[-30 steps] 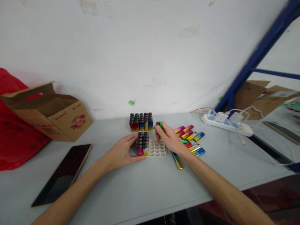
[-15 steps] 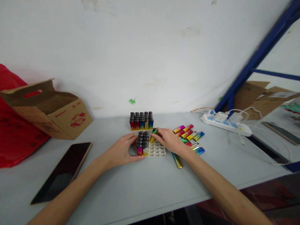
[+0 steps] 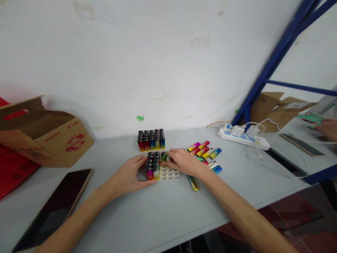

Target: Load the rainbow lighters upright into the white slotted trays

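Note:
A white tray [image 3: 170, 174] with round holes holds two columns of upright lighters [image 3: 153, 165] at its left side. My left hand [image 3: 132, 173] rests around the tray's left edge, fingers apart, thumb along the front corner. At the tray's back, a green lighter [image 3: 163, 157] stands upright beside those columns, with the fingers of my right hand [image 3: 181, 161] closed at its right side. Behind the tray is a full block of upright lighters [image 3: 151, 140]. Loose colourful lighters [image 3: 204, 151] lie flat to the right of my right hand.
An open cardboard box [image 3: 63, 140] and a dark phone [image 3: 54, 207] are on the left. A white power strip [image 3: 243, 138] with cables lies on the right, near a blue metal frame [image 3: 265, 66]. Another person's hand [image 3: 329, 128] shows at the far right.
The green lighter, tilted in my right hand before, now stands upright in the tray's back row. The view has shifted to the right, bringing another person's hand into sight.

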Demonstrator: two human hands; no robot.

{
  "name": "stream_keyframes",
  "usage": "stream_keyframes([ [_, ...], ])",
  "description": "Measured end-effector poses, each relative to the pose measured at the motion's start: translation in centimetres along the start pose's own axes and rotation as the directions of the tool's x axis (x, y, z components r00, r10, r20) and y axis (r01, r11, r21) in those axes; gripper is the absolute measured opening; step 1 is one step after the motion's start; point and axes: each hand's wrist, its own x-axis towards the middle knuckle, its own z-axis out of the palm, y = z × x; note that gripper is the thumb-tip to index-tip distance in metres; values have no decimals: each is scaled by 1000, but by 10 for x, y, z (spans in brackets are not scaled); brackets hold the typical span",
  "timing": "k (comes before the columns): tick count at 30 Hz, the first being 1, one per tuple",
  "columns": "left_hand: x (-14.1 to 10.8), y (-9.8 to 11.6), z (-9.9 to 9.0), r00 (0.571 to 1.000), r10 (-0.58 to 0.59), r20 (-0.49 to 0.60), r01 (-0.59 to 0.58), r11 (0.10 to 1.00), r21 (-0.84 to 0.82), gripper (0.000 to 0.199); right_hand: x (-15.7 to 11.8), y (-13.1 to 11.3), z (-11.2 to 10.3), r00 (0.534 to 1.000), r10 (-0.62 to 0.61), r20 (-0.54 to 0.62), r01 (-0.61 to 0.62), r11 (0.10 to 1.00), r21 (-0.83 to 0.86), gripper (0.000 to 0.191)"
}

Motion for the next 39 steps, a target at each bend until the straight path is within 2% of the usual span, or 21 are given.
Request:
stream_keyframes([
  [2, 0, 0, 0, 1000, -2, 0, 2, 1000, 2, 57, -6, 14, -12, 1000, 0, -27, 1, 999, 45, 29],
  [3, 0, 0, -1, 1000, -1, 2, 1, 1000, 10, 59, -10, 25, -19, 997, 19, -75, -15, 998, 60, 27],
  [5, 0, 2, -2, 1000, -3, 11, 3, 1000, 31, 62, -21, 54, -36, 979, 91, -183, -87, 996, 32, 27],
  [7, 0, 3, -2, 1000, -9, 16, 8, 999, 42, 64, -35, 85, -51, 955, 183, -232, -197, 980, -40, 27],
  [9, 0, 3, -3, 1000, -5, 14, 5, 999, 35, 63, -50, 112, -63, 939, 267, -217, -290, 954, -79, 34],
  [12, -1, 3, -4, 1000, 6, 9, -6, 999, 37, 62, -65, 135, -71, 911, 398, -106, -408, 907, -100, 39],
  [14, -1, 2, -3, 1000, 8, 10, -8, 999, 49, 62, -70, 139, -73, 890, 453, -54, -456, 884, -107, 35],
  [20, -1, -1, -1, 1000, 7, -1, -7, 998, 62, 64, -71, 137, -76, 864, 503, -16, -503, 862, -67, 7],
  [21, -1, -1, 0, 1000, 3, 0, -3, 998, 62, 64, -71, 135, -76, 867, 498, -29, -499, 865, -52, 7],
  [24, -1, 1, 0, 1000, -8, 14, 7, 998, 58, 61, -69, 128, -76, 868, 474, -149, -473, 880, 46, 18],
  [27, -1, 2, 0, 1000, -5, 6, 5, 999, 37, 59, -60, 116, -74, 828, 482, -288, -441, 876, 198, 35],
  [30, -2, 2, 0, 1000, -4, -22, 5, 1000, 26, 60, -44, 99, -65, 774, 476, -417, -294, 854, 430, 49],
  [32, -3, 2, 0, 1000, -6, -25, 6, 999, 37, 62, -32, 86, -55, 734, 518, -440, -159, 759, 631, 56],
  [35, -3, 2, 0, 1000, -9, 9, 8, 998, 55, 62, -14, 62, -38, 693, 632, -346, -27, 503, 864, 62],
  [37, -3, 3, 0, 999, -22, 24, 20, 998, 57, 63, -5, 46, -27, 714, 660, -236, 28, 309, 950, 67],
  [39, -3, 3, 0, 999, -28, 18, 27, 998, 51, 65, 0, 31, -18, 771, 624, -128, 32, 163, 986, 69],
])
